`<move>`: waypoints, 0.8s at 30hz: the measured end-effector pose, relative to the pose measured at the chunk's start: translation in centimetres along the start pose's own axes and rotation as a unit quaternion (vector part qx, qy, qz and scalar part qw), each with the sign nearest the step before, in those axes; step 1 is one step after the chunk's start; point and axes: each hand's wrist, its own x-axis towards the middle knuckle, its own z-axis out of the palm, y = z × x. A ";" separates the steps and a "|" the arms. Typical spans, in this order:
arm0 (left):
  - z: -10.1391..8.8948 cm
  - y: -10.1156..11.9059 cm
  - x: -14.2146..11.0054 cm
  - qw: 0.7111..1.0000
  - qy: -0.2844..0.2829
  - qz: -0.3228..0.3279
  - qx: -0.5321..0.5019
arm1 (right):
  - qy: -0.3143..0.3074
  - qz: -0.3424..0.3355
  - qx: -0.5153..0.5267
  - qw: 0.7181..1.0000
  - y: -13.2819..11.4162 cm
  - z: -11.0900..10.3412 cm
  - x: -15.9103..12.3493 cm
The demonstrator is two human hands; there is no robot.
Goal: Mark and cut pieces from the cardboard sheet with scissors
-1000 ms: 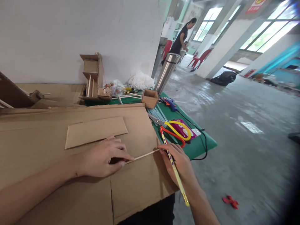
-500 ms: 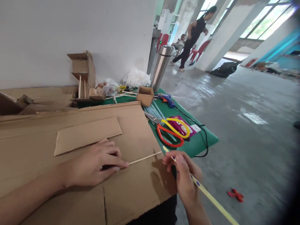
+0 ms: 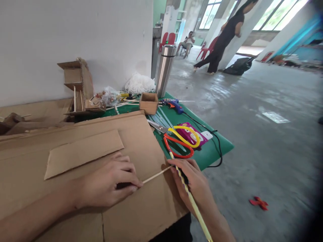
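My left hand (image 3: 112,181) rests on a large cardboard sheet (image 3: 133,211), its thumb and forefinger closed on one end of a thin wooden stick (image 3: 156,175). At the stick's other end, near the sheet's right edge, the fingertips of my right hand (image 3: 190,178) meet it. That hand also holds a yellow pencil (image 3: 195,206) with dark spots, which slants across the fingers with its eraser end toward me. Beyond my left hand lies a cut cardboard strip (image 3: 84,154). Scissors (image 3: 180,143) with one yellow and one red handle lie just past my right hand.
On the green table (image 3: 209,148) are a small cardboard box (image 3: 148,103), a blue glue gun (image 3: 175,105) with its cord, a purple packet (image 3: 189,132) and a steel flask (image 3: 166,70). A cardboard structure (image 3: 78,87) stands by the wall. A person (image 3: 224,37) walks in the background.
My right hand, with the pencil, lifted off the stick's end and has come back to it. My left hand stays on the stick. The view has shifted, and the person behind moved right.
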 end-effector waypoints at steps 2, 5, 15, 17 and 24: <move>0.0 0.0 0.4 1.000 0.003 0.003 -0.004 | -0.027 -0.010 0.007 1.000 0.2 -0.2 0.2; 0.1 0.0 0.7 1.000 0.008 0.004 -0.012 | -0.027 -0.008 0.018 0.999 0.4 -0.6 0.3; 0.3 -0.3 0.6 1.000 0.006 0.025 0.011 | -0.031 -0.014 0.028 0.999 0.9 -0.8 0.0; 0.3 -0.3 0.7 1.000 0.002 0.021 0.012 | -0.033 -0.013 0.028 0.999 0.9 -0.9 0.1; 0.4 -0.4 0.7 1.000 0.001 0.014 0.017 | -0.048 0.001 0.039 0.998 1.1 -0.9 -0.1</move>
